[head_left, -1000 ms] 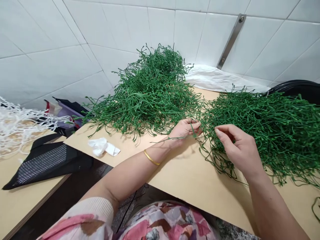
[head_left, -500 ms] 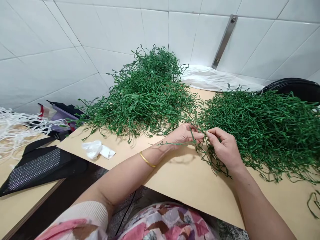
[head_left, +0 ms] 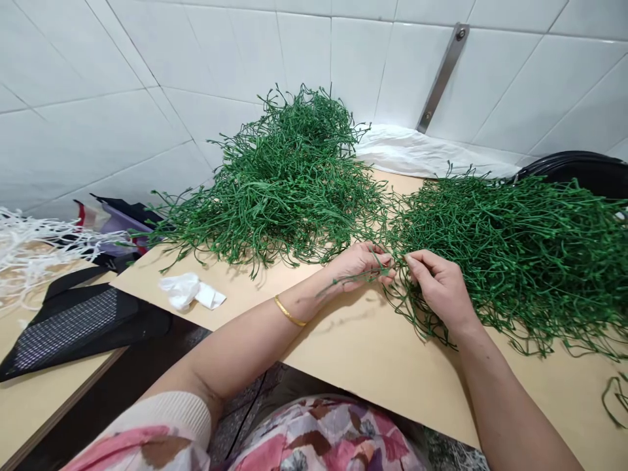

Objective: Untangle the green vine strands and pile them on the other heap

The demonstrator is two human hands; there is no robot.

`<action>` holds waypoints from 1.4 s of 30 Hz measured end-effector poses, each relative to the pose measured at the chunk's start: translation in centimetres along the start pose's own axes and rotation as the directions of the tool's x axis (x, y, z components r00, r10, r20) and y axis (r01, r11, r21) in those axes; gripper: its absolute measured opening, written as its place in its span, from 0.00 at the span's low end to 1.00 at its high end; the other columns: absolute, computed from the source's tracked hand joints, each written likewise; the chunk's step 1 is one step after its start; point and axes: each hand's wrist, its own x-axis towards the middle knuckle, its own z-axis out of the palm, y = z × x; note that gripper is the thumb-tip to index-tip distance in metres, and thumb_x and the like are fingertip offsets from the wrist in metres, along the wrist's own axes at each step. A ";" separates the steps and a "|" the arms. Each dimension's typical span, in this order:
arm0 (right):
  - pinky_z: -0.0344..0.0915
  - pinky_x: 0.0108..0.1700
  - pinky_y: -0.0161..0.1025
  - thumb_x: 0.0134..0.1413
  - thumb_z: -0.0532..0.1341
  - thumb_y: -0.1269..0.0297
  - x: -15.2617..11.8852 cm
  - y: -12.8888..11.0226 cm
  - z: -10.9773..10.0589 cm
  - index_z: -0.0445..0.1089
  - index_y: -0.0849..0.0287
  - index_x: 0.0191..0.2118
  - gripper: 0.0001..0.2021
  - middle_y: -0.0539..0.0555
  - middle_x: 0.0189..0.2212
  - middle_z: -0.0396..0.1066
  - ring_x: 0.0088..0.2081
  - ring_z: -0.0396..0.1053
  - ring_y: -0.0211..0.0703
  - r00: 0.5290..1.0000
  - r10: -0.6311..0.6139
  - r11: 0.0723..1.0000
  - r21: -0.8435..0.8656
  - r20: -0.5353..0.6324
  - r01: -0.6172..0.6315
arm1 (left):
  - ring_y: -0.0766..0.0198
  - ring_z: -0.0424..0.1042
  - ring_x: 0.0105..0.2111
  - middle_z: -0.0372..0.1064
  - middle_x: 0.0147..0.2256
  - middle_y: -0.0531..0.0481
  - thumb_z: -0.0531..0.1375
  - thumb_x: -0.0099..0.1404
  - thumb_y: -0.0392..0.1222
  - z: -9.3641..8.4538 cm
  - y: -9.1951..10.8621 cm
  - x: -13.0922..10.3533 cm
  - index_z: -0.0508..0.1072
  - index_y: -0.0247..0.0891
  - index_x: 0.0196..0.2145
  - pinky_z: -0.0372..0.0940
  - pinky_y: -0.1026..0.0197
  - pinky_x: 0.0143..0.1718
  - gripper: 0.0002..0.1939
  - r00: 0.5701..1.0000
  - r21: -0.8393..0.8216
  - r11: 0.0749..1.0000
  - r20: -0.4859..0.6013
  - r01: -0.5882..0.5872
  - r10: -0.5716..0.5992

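My left hand (head_left: 357, 267) is closed in a pinch on a thin green cord (head_left: 338, 281), whose loose length trails back over my wrist. Just right of it, my right hand (head_left: 444, 291) has thumb and forefinger pressed together at the near left edge of a pile of green cords (head_left: 520, 242). What sits between those right fingertips is too small to make out. The fingertips of both hands are a short gap apart. Beyond my left hand rises a second, taller heap of green cords (head_left: 294, 176), with small knots or tips at the cord ends.
Crumpled white tissue (head_left: 189, 291) lies on the tan tabletop (head_left: 343, 356). At left are white cords (head_left: 44, 248) and a black mesh-panelled item (head_left: 69, 327). A white plastic sheet (head_left: 407, 150) and a black rounded object (head_left: 579, 171) stand by the tiled wall.
The cord's trailing length in my left hand has swung and now hangs bent over the wrist. My fingertips have drawn slightly apart; the heaps look the same.
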 end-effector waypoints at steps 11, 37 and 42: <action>0.56 0.29 0.33 0.53 0.54 0.63 -0.1 0.3 0.2 0.68 0.60 0.29 0.09 0.49 0.22 0.64 0.25 0.60 0.35 0.985 -0.123 0.987 -0.120 -0.124 0.108 | 0.78 0.49 0.12 0.50 0.16 0.58 0.53 0.50 0.24 0.3 0.9 -0.7 0.57 0.35 0.23 0.41 0.75 0.11 0.09 0.995 -0.180 0.979 0.012 0.096 -0.095; 0.59 0.31 0.33 0.51 0.55 0.62 -0.1 -0.4 0.7 0.70 0.61 0.34 0.10 0.50 0.26 0.69 0.28 0.63 0.37 0.993 0.037 0.992 0.120 0.109 -0.050 | 0.73 0.60 0.17 0.61 0.15 0.54 0.58 0.40 0.27 -0.4 -0.2 0.5 0.66 0.31 0.17 0.54 0.68 0.21 0.04 0.983 0.165 0.975 -0.083 -0.151 0.167; 0.57 0.31 0.33 0.47 0.56 0.68 -0.1 -0.3 0.3 0.69 0.60 0.28 0.05 0.50 0.25 0.67 0.28 0.62 0.37 0.999 -0.041 0.999 0.010 0.001 0.041 | 0.72 0.59 0.17 0.62 0.15 0.52 0.56 0.41 0.29 -0.6 -0.4 0.5 0.65 0.31 0.13 0.54 0.66 0.22 0.04 0.994 0.097 0.992 -0.061 -0.081 0.087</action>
